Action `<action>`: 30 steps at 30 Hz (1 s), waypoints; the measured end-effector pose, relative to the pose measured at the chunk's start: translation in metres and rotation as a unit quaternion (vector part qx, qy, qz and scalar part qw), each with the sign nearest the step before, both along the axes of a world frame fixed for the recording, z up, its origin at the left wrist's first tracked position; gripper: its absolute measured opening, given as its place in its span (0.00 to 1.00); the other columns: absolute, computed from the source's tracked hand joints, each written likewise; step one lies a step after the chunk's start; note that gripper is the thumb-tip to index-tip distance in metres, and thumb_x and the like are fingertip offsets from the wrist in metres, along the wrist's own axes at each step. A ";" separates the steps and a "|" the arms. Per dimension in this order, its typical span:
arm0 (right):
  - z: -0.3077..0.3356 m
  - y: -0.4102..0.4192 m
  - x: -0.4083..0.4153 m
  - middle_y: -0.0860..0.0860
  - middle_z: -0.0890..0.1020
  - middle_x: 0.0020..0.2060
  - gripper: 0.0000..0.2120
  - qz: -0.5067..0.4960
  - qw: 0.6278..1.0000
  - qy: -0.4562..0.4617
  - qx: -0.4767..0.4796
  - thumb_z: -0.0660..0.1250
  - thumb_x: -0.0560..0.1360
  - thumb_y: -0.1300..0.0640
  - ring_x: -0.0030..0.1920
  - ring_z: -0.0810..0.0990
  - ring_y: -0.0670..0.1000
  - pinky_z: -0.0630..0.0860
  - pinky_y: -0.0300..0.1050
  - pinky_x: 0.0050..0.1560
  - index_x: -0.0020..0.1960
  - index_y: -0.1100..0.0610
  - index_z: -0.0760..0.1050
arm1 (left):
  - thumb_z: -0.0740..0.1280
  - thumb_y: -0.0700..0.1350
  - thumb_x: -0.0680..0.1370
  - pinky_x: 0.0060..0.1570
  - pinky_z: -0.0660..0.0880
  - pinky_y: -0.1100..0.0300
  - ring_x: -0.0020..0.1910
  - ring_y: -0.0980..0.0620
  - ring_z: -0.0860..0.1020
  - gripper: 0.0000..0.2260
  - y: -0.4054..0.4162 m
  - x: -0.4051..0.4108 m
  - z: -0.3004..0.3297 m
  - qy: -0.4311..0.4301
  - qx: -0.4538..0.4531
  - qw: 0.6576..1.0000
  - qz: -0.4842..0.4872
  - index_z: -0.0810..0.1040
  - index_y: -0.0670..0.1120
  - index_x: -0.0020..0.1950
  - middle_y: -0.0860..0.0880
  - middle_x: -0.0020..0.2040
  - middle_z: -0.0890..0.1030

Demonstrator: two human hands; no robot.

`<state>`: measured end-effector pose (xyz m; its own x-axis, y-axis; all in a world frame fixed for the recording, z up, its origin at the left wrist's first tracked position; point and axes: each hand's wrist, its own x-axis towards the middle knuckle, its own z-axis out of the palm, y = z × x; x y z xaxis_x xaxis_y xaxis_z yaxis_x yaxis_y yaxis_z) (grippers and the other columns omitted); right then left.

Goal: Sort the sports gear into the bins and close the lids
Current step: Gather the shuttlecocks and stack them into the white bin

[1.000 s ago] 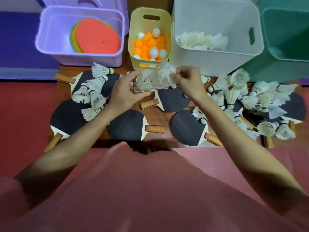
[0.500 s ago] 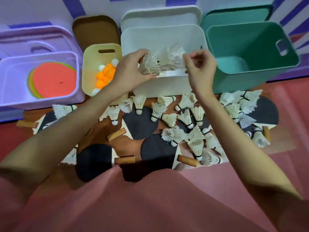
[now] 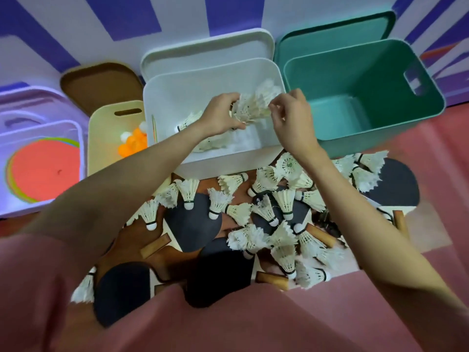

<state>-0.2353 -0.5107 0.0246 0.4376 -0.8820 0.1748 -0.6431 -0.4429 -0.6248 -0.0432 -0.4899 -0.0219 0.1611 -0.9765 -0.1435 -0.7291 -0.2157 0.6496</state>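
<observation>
A bunch of shuttlecocks [image 3: 250,107] hangs over the open white bin [image 3: 177,97], gripped at its left end by the left hand [image 3: 220,114]. The right hand [image 3: 291,118] pinches its right end. More shuttlecocks [image 3: 279,224] lie on paddles [image 3: 193,224] below.

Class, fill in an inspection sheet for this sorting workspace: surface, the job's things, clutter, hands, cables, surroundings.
Surface: brown wooden board on red floor, largely covered by gear.
Job's things: white plastic bin holds feather shuttlecocks; green plastic bin open, nothing seen inside; cream bin holds orange and white balls; lilac bin holds coloured flat discs. All lids off.
Clutter: loose white shuttlecocks over black paddles.
Hands: left hand grips a shuttlecock bunch over the white bin; right hand pinches at its edge.
Cables: nothing seen.
Surroundings: purple-and-white striped wall.
</observation>
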 end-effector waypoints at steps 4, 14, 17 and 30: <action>-0.017 -0.020 0.008 0.61 0.74 0.49 0.10 -0.001 0.996 0.091 0.000 0.59 0.78 0.62 0.44 0.76 0.63 0.73 0.52 0.44 0.48 0.65 0.77 | 0.80 0.49 0.60 0.46 0.77 0.46 0.46 0.41 0.78 0.24 -0.014 -0.002 -0.026 0.007 0.038 0.999 0.010 0.76 0.40 0.50 0.41 0.46 0.80; -0.037 -0.040 0.031 0.62 0.76 0.54 0.10 0.117 0.936 0.316 0.103 0.60 0.75 0.67 0.56 0.75 0.61 0.72 0.49 0.53 0.55 0.66 0.71 | 0.77 0.47 0.69 0.50 0.70 0.56 0.54 0.41 0.77 0.32 -0.011 -0.002 -0.045 -0.100 0.057 0.993 -0.037 0.69 0.41 0.70 0.40 0.54 0.80; -0.039 -0.046 0.039 0.61 0.77 0.56 0.12 0.136 0.907 0.388 0.097 0.57 0.76 0.69 0.57 0.77 0.61 0.73 0.49 0.51 0.57 0.66 0.72 | 0.75 0.48 0.71 0.53 0.72 0.50 0.52 0.41 0.78 0.30 -0.012 -0.004 -0.052 -0.154 0.076 0.983 -0.067 0.68 0.39 0.67 0.40 0.51 0.80; -0.073 -0.058 0.075 0.51 0.79 0.58 0.12 0.173 0.808 0.559 0.070 0.57 0.79 0.60 0.57 0.79 0.50 0.72 0.41 0.50 0.60 0.58 0.74 | 0.74 0.49 0.71 0.53 0.70 0.50 0.55 0.41 0.73 0.17 -0.027 0.003 -0.065 -0.319 0.112 0.932 -0.128 0.75 0.40 0.54 0.41 0.55 0.74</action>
<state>-0.1603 -0.5691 -0.0488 0.4782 -0.6494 -0.5913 -0.6923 -0.6930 0.2012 -0.0397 -0.5169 -0.0872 0.0486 -0.9519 -0.3026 -0.9979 -0.0590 0.0253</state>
